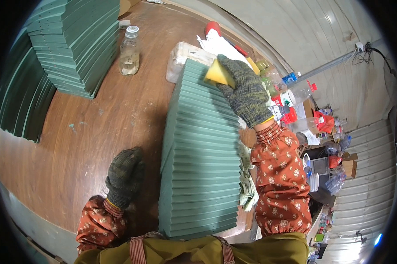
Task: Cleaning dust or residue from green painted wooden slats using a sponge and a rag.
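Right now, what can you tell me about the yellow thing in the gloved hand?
The yellow sponge looks like a soft foam block, wedge-shaped from this angle, plain yellow with no visible marks. The right hand, in a dark knitted glove, grips it from above, covering its far side. It is pressed against the far end of the fanned row of green boards on the brown wooden table. Whether it is wet or dry cannot be told.
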`<state>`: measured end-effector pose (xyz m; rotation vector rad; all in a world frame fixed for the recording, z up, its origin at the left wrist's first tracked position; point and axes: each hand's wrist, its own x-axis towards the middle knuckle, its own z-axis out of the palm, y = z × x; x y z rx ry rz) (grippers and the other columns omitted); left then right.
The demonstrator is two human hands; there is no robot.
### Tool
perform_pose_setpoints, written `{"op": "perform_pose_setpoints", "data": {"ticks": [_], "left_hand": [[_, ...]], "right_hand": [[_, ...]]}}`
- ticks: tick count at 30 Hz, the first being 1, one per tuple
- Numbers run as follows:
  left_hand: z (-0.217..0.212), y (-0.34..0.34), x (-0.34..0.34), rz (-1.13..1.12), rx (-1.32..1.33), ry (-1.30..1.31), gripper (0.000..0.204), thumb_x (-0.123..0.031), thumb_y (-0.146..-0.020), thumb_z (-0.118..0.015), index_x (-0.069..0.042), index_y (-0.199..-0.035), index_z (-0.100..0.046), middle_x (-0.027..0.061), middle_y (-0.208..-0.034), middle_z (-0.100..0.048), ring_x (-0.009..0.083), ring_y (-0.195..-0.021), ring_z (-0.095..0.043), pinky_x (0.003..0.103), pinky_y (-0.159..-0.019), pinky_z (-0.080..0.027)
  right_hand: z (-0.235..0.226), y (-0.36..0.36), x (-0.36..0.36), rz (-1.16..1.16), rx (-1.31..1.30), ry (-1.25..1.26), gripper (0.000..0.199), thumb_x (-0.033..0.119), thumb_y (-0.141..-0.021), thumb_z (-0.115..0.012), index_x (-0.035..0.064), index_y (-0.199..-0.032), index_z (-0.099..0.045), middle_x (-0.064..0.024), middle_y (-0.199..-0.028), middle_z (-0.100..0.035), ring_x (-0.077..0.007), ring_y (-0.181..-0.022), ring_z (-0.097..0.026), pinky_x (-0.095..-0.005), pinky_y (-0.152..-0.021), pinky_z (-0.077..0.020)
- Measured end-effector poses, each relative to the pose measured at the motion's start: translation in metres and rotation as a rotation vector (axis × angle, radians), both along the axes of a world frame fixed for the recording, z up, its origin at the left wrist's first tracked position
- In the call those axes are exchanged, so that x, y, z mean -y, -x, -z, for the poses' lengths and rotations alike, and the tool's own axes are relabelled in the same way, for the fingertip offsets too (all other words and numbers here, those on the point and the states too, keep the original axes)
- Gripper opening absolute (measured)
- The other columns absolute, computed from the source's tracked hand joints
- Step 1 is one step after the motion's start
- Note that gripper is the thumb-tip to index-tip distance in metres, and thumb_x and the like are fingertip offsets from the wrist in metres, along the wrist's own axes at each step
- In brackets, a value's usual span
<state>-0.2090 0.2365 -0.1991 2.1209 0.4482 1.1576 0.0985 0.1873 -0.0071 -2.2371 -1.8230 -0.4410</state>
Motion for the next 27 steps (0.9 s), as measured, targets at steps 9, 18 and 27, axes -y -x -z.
{"op": "perform_pose_setpoints", "data": {"ticks": [9,18,27], "left_hand": [[-0.006,-0.001,0.000,0.017,-0.049,0.021,0.025,-0.002,-0.086,-0.064,0.001,-0.111,-0.063,0.0199,-0.108,-0.066,0.0354,-0.100,-0.065,0.041,-0.087,-0.052],[-0.001,0.000,0.001,-0.029,-0.075,-0.024,0.023,-0.006,-0.086,-0.062,-0.001,-0.108,-0.064,0.0195,-0.104,-0.067,0.0375,-0.094,-0.065,0.044,-0.083,-0.053],[-0.001,-0.002,0.000,0.012,-0.027,-0.018,0.023,-0.003,-0.087,-0.062,-0.001,-0.110,-0.063,0.0190,-0.107,-0.067,0.0363,-0.100,-0.064,0.042,-0.087,-0.052]], "right_hand": [[-0.001,-0.067,0.092,0.460,0.171,0.158,0.057,0.031,-0.082,-0.073,0.0136,-0.132,-0.054,-0.0149,-0.121,-0.060,-0.0323,-0.111,-0.059,-0.0423,-0.093,-0.0478],[-0.001,0.009,0.008,0.018,-0.058,-0.034,0.057,0.025,-0.082,-0.068,0.0118,-0.135,-0.051,-0.0143,-0.123,-0.059,-0.0336,-0.116,-0.055,-0.0432,-0.098,-0.0443],[0.008,0.016,-0.003,-0.089,0.005,0.027,0.053,0.018,-0.080,-0.065,0.0133,-0.131,-0.054,-0.0146,-0.116,-0.061,-0.0329,-0.107,-0.058,-0.0440,-0.093,-0.0464]]}}
